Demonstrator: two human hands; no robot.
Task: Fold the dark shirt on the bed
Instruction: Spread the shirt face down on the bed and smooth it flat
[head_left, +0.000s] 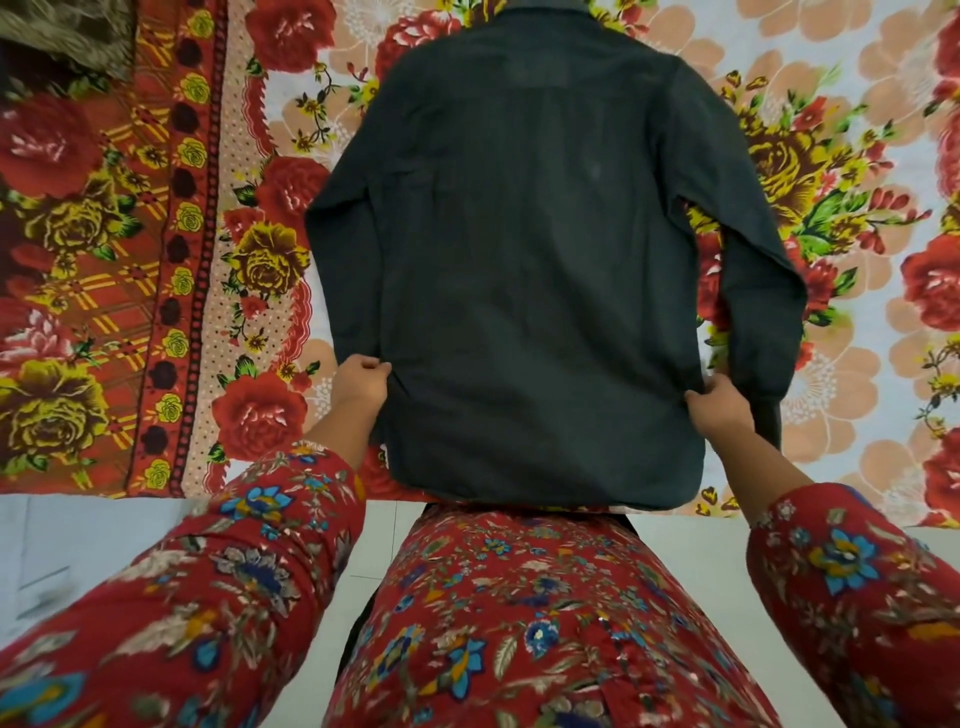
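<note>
The dark shirt (519, 270) lies spread flat, back side up, on the bed, with its collar at the far end and its hem at the near edge. Both long sleeves run down along its sides. My left hand (361, 384) pinches the shirt's left side seam near the hem. At the opposite side, my right hand (719, 410) grips the right edge, close to the right sleeve's cuff. Red floral sleeves cover both my forearms.
A floral bedsheet (857, 156) in red, yellow and peach covers the bed. A red patterned border strip (176, 260) runs down the left. A dark fuzzy fabric (57, 31) sits at the top left corner. Pale floor (78, 561) shows below the bed edge.
</note>
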